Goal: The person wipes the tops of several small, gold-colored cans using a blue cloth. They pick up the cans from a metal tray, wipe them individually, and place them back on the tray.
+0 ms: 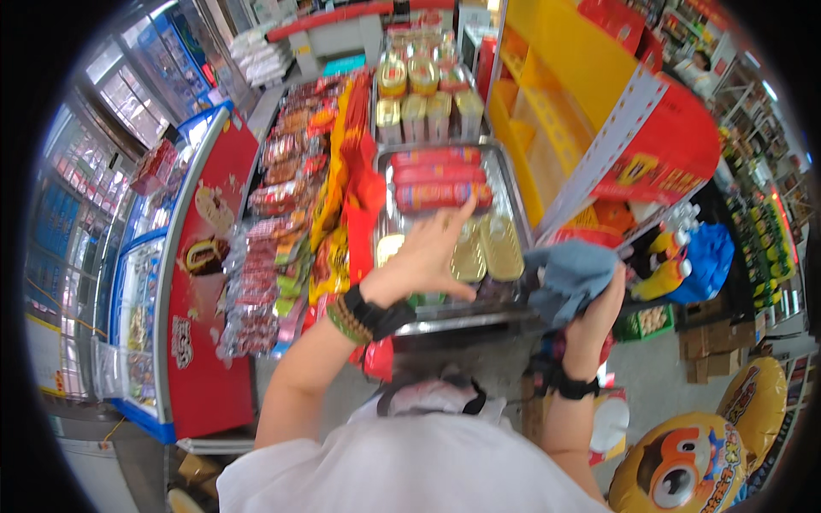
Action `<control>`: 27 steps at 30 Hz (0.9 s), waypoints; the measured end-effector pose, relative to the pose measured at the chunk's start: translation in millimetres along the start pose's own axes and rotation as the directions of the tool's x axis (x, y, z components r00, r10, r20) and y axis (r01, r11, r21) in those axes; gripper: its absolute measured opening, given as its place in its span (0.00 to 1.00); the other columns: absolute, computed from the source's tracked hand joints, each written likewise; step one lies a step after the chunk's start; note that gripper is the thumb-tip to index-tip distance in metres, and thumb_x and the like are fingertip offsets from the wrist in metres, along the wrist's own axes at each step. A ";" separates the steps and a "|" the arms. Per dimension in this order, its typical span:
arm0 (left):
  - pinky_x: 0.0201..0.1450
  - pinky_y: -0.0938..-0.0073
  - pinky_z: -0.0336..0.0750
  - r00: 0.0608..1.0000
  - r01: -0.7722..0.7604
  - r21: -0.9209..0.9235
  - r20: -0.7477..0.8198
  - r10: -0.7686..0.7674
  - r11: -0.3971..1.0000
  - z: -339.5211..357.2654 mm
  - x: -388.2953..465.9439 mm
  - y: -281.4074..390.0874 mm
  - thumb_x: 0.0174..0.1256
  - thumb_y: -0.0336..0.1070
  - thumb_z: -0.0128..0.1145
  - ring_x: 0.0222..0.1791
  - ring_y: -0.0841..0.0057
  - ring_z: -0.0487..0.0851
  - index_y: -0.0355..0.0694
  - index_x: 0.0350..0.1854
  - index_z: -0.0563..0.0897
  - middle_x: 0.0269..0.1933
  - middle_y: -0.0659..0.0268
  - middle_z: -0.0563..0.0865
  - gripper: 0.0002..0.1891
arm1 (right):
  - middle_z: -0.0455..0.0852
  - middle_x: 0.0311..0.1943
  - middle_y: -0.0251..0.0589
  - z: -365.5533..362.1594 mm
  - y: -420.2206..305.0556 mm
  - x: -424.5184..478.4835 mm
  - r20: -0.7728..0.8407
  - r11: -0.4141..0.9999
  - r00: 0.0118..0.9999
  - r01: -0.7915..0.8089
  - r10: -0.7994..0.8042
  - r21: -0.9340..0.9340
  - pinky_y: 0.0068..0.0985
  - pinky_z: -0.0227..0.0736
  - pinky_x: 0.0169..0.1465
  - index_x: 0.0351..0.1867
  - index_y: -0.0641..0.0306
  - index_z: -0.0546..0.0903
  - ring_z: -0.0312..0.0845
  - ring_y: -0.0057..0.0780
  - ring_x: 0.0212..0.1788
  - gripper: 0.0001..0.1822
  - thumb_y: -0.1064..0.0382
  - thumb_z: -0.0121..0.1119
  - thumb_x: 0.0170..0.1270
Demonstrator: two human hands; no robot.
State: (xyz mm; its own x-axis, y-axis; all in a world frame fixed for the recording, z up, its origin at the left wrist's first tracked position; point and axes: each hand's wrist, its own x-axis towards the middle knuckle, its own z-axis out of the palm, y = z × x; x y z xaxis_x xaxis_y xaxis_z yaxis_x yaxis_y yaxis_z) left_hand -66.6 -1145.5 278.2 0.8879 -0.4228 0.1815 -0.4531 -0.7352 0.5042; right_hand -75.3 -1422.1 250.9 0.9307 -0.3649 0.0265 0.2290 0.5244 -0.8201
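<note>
My left hand reaches over a shiny metal tray with its fingers spread and nothing held. Its index fingertip is at the lowest of three red-wrapped sausages; whether it touches cannot be told. Gold-lidded tins lie in the near half of the tray, some partly hidden under this hand. Off the tray's right edge, my right hand grips a crumpled blue-grey cloth.
Beyond the tray stand stacked tubs and tins. Packaged snacks fill the left side of the display. A yellow shelf unit rises close on the right. Left is a red-sided chest freezer; inflatables sit lower right.
</note>
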 end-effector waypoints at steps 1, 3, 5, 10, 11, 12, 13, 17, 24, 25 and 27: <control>0.58 0.57 0.69 1.000 -0.010 0.016 -0.016 0.010 1.000 0.7 -0.1 -1.4 0.31 0.54 0.80 0.53 0.45 0.74 0.36 0.76 0.44 0.57 0.40 0.70 0.71 | 0.77 0.49 0.35 11.8 -4.5 -5.3 -0.003 1.000 1.000 0.011 -0.011 0.008 0.26 0.68 0.59 0.55 0.63 0.73 0.74 0.24 0.54 0.15 0.57 0.49 0.74; 0.54 0.57 0.72 0.998 -0.019 0.012 -0.054 0.019 1.000 5.7 0.1 -7.4 0.30 0.52 0.81 0.49 0.47 0.76 0.37 0.76 0.47 0.51 0.44 0.72 0.69 | 0.77 0.45 0.33 36.4 -10.9 -16.5 0.102 0.997 0.993 0.069 -0.066 -0.030 0.26 0.69 0.55 0.50 0.61 0.73 0.75 0.24 0.50 0.11 0.59 0.48 0.74; 0.53 0.59 0.73 0.998 -0.022 -0.048 -0.059 0.019 0.999 7.2 3.8 -8.0 0.29 0.48 0.80 0.47 0.48 0.76 0.37 0.76 0.47 0.49 0.44 0.72 0.69 | 0.76 0.40 0.33 73.7 -21.1 -38.2 0.139 0.999 0.990 0.032 -0.027 -0.034 0.24 0.69 0.52 0.45 0.61 0.73 0.73 0.22 0.45 0.07 0.61 0.47 0.75; 0.59 0.56 0.70 0.970 -0.166 -0.069 -0.194 0.150 0.984 1.3 -2.0 -3.8 0.33 0.40 0.75 0.54 0.44 0.73 0.37 0.77 0.42 0.55 0.40 0.70 0.67 | 0.77 0.39 0.38 87.5 11.5 -54.4 0.595 0.780 0.803 0.354 0.030 -0.517 0.26 0.67 0.56 0.43 0.65 0.76 0.73 0.27 0.45 0.06 0.69 0.56 0.67; 0.60 0.56 0.69 0.958 -0.192 -0.040 -0.225 0.178 0.981 -0.9 -4.3 -3.9 0.34 0.39 0.74 0.55 0.43 0.72 0.37 0.77 0.41 0.56 0.38 0.70 0.66 | 0.78 0.43 0.44 92.2 13.9 -58.6 0.722 0.629 0.691 0.576 -0.034 -0.522 0.32 0.63 0.63 0.44 0.66 0.77 0.74 0.39 0.50 0.10 0.70 0.60 0.61; 0.63 0.54 0.66 0.942 -0.221 -0.150 -0.287 0.172 0.964 -2.1 -3.8 -0.4 0.35 0.35 0.72 0.59 0.42 0.69 0.36 0.77 0.39 0.60 0.37 0.67 0.66 | 0.77 0.45 0.46 97.0 15.3 -62.7 0.797 0.521 0.598 0.709 -0.086 -0.475 0.35 0.62 0.64 0.44 0.67 0.77 0.73 0.44 0.52 0.12 0.70 0.61 0.59; 0.66 0.54 0.63 0.919 -0.261 -0.207 -0.352 0.177 0.943 -8.9 -8.4 5.2 0.34 0.35 0.73 0.61 0.41 0.67 0.37 0.77 0.40 0.61 0.39 0.66 0.66 | 0.77 0.48 0.48 101.6 12.8 -66.9 0.862 0.396 0.491 0.822 -0.129 -0.409 0.37 0.61 0.66 0.45 0.67 0.77 0.71 0.50 0.55 0.14 0.71 0.61 0.57; 0.68 0.55 0.60 0.866 -0.311 -0.231 -0.469 0.175 0.922 -27.1 -29.6 29.9 0.33 0.32 0.72 0.61 0.45 0.66 0.37 0.77 0.41 0.61 0.44 0.66 0.65 | 0.76 0.54 0.50 110.4 0.0 -73.6 0.837 0.443 0.533 0.784 -0.121 -0.435 0.40 0.61 0.66 0.49 0.69 0.77 0.68 0.51 0.61 0.17 0.72 0.60 0.57; 0.67 0.57 0.59 0.833 -0.299 -0.116 -0.516 0.200 0.947 -29.4 -48.4 23.1 0.31 0.39 0.76 0.61 0.49 0.66 0.37 0.77 0.45 0.60 0.48 0.68 0.66 | 0.72 0.61 0.57 108.6 -9.8 -105.3 0.890 0.432 0.457 0.801 0.009 -0.415 0.39 0.57 0.70 0.54 0.74 0.75 0.63 0.53 0.68 0.19 0.78 0.51 0.59; 0.67 0.56 0.60 0.841 -0.291 -0.138 -0.508 0.184 0.947 -27.3 -53.0 25.5 0.31 0.39 0.76 0.61 0.49 0.66 0.37 0.76 0.45 0.60 0.48 0.68 0.66 | 0.71 0.63 0.58 107.5 -8.0 -106.9 0.892 0.456 0.450 0.787 0.038 -0.416 0.40 0.55 0.71 0.55 0.74 0.75 0.61 0.54 0.70 0.20 0.78 0.50 0.59; 0.66 0.56 0.60 0.864 -0.279 -0.192 -0.479 0.158 0.941 -23.5 -62.6 39.1 0.32 0.40 0.76 0.61 0.50 0.67 0.36 0.76 0.46 0.59 0.48 0.68 0.66 | 0.67 0.66 0.59 116.5 -5.7 -94.7 0.880 0.503 0.475 0.756 0.022 -0.420 0.41 0.52 0.73 0.58 0.74 0.73 0.54 0.56 0.73 0.21 0.78 0.47 0.61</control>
State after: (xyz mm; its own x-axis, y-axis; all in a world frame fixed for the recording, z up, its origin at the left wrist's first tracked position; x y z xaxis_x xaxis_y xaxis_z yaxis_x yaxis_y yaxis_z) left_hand -138.0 -1135.3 306.4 0.7332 -0.2276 0.6408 -0.6585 -0.4725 0.5858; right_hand -131.5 -1300.9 319.7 0.6979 0.5149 0.4978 0.6984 -0.3353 -0.6324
